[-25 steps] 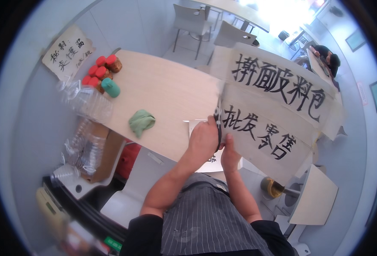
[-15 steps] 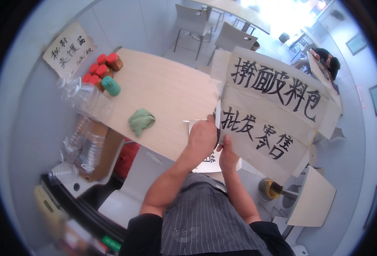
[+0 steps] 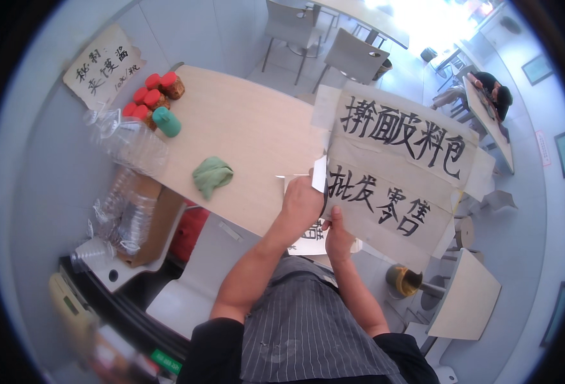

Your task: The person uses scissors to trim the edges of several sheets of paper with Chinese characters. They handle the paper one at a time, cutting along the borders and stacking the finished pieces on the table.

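Note:
A large paper sign (image 3: 394,176) with black brush writing is held up in front of me, to the right of the table. My right hand (image 3: 339,233) grips its lower left edge, with the thumb on the written side. My left hand (image 3: 302,203) is closed at the sign's left edge, where a narrow white flap (image 3: 319,174) sticks up by the fingers. A thin dark edge shows between this hand and the sign; what it belongs to is hidden. Under my hands, another written sheet (image 3: 308,238) lies at the table's near edge, partly covered.
On the wooden table (image 3: 244,121) lie a crumpled green cloth (image 3: 212,177), several red-lidded jars (image 3: 151,99) and a green container (image 3: 167,121). Clear plastic bottles (image 3: 129,147) crowd its left side. A bin (image 3: 403,280) stands at right. A person (image 3: 490,89) sits far right.
The sign has tipped slightly and its top has come down a little toward me. The white flap at its left edge now leans further left, beside my left hand.

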Available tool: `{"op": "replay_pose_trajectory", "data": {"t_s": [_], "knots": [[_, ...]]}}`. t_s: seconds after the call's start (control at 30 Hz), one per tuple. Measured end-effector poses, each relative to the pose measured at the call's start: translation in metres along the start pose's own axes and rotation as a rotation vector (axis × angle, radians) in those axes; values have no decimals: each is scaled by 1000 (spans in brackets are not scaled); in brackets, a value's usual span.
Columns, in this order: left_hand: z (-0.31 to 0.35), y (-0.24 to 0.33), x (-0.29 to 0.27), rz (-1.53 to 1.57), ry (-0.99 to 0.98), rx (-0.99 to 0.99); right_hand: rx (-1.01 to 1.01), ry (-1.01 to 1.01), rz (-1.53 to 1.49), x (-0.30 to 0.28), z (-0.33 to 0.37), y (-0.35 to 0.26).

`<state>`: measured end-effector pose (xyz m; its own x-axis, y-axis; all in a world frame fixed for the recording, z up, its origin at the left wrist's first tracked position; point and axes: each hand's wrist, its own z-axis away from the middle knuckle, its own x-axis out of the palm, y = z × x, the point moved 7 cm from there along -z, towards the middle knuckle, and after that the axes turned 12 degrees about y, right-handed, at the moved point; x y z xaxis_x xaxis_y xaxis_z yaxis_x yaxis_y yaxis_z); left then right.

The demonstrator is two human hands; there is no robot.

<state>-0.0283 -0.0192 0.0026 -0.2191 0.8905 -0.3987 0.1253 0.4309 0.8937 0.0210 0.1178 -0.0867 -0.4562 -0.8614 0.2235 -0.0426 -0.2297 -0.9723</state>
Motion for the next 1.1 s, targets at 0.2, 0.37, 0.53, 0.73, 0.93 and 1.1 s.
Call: {"op": "replay_pose_trajectory", "data": {"t_s": [0.2,0.37,0.53,0.73,0.93,1.1], "knots": [[-2,-13,6,-456,10,149,315,-202,121,-10,9,44],[3,-11,-24,-586,124,408,414,-1081,378,3,49,18],[8,-5,-58,-788,58,694,-351,-635,473,12,-30,-112],[2,14,-94,-885,-54,828,-869,-472,681,70,-101,-202],[-4,23,-112,-953,-100,850,-539,-787,663,95,-96,-180],[-12,27,-105,-889,-139,817,-260,-728,534,87,-94,-146]]}}
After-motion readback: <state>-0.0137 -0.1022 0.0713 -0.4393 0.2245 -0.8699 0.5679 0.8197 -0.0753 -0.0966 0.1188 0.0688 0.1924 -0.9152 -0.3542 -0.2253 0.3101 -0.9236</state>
